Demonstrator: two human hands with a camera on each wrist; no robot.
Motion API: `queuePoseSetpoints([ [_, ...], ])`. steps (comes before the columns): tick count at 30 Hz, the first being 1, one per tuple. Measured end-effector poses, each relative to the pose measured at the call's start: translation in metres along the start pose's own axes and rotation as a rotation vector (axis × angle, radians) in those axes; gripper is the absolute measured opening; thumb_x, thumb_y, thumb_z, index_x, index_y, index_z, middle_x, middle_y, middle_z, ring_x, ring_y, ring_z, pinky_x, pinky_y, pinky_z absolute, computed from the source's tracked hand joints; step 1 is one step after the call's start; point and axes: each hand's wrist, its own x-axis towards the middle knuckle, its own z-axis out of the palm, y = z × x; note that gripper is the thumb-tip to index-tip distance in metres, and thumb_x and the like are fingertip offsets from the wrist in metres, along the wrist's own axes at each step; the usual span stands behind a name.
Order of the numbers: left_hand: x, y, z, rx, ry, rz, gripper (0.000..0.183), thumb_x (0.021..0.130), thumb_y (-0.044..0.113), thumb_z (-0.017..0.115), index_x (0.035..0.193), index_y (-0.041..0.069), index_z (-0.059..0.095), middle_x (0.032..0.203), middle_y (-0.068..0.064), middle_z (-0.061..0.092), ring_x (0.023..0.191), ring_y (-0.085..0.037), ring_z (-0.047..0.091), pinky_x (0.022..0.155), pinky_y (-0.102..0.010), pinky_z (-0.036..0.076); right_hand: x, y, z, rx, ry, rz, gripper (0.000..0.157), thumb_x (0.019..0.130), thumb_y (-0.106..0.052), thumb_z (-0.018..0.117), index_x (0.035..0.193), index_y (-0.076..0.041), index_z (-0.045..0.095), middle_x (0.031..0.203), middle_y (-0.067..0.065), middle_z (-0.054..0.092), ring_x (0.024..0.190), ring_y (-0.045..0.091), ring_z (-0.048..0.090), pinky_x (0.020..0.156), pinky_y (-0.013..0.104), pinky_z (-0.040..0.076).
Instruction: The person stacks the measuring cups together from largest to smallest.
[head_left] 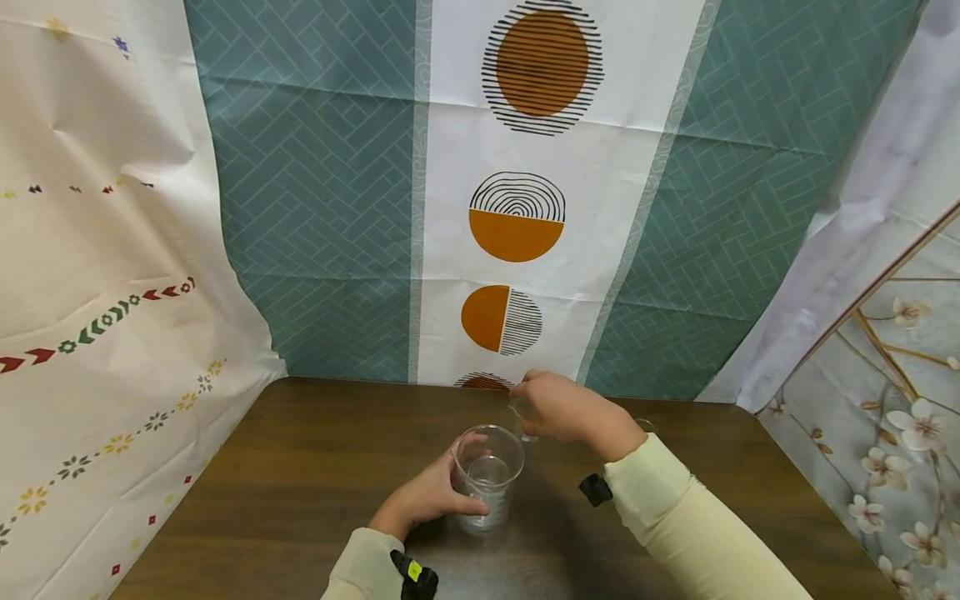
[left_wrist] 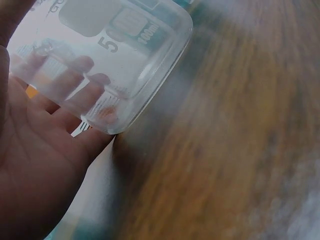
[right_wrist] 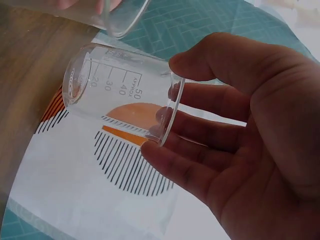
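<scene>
A large clear beaker (head_left: pixel 487 492) stands on the table with its mouth up. My left hand (head_left: pixel 435 497) grips it round the side, thumb in front and fingers behind. White print, including "100ml", shows through its wall in the left wrist view, and a smaller clear ring shows inside it from above. To the right of its rim, my right hand (head_left: pixel 562 410) holds a small glass beaker (right_wrist: pixel 117 92) by its rim between thumb and fingers. Graduations up to 50 mark the small beaker, which looks see-through, and its base points away from the palm.
The brown wooden table (head_left: pixel 315 442) ends at a patterned cloth (head_left: pixel 322 208) hung behind it. Other cloths drape at left and right. Behind the right wrist, a faint clear curved edge (head_left: pixel 645 425) shows. Dark wrist straps (head_left: pixel 596 490) sit over the pale sleeves.
</scene>
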Motion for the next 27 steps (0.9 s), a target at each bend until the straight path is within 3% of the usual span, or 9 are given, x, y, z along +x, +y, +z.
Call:
queuePoseSetpoints([
  [13, -0.001, 0.001, 0.000, -0.025, -0.005, -0.007, 0.094, 0.074, 0.016, 0.085, 0.147, 0.014, 0.025, 0.150, -0.013, 0.041, 0.139, -0.027, 0.038, 0.100, -0.017, 0.040, -0.007, -0.011, -0.013, -0.009, 0.035, -0.010, 0.035, 0.082, -0.018, 0.073, 0.115, -0.006, 0.068, 0.103, 0.006, 0.064, 0.088, 0.019, 0.061, 0.081, 0.035, 0.052],
  [27, 0.002, -0.003, -0.001, 0.000, 0.001, 0.001, 0.092, 0.075, 0.017, 0.085, 0.146, 0.022, 0.027, 0.151, -0.008, 0.039, 0.142, -0.025, 0.037, 0.102, -0.016, 0.038, -0.009, -0.027, -0.021, -0.011, 0.055, -0.052, 0.038, 0.083, -0.017, 0.069, 0.118, -0.004, 0.066, 0.106, 0.007, 0.065, 0.092, 0.021, 0.062, 0.084, 0.035, 0.052],
])
